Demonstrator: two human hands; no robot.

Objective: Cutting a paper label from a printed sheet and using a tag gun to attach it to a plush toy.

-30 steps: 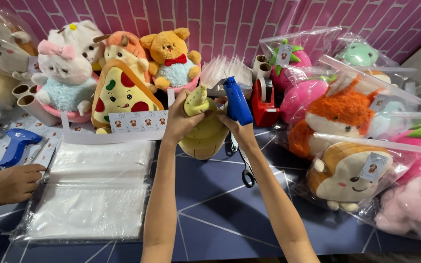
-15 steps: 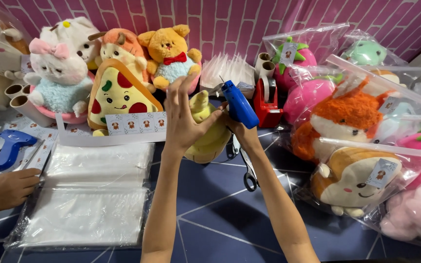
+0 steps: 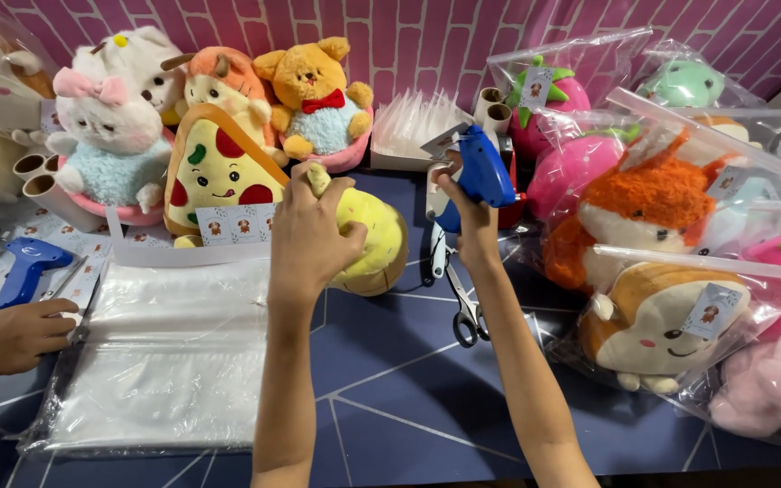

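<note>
yellow plush toy point(image 3: 374, 233), blue tagging gun point(image 3: 483, 173), pink brick-patterned wall point(image 3: 427, 36)

You face two blue tagging guns point(image 3: 484, 172) point(image 3: 24, 268), one pair of scissors point(image 3: 463, 303), one stack of clear plastic bags point(image 3: 160, 361), and three hands: your left hand point(image 3: 309, 237), your right hand point(image 3: 467, 217), another person's hand point(image 3: 20, 333).

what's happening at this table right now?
A person's left hand grips a yellow plush toy on the dark table, while the right hand holds a blue tagging gun raised just beside it, apart from the toy. Scissors lie below the gun. Another person's hand rests at the left by a stack of clear bags. Bagged plush toys pile up on the right.
</note>
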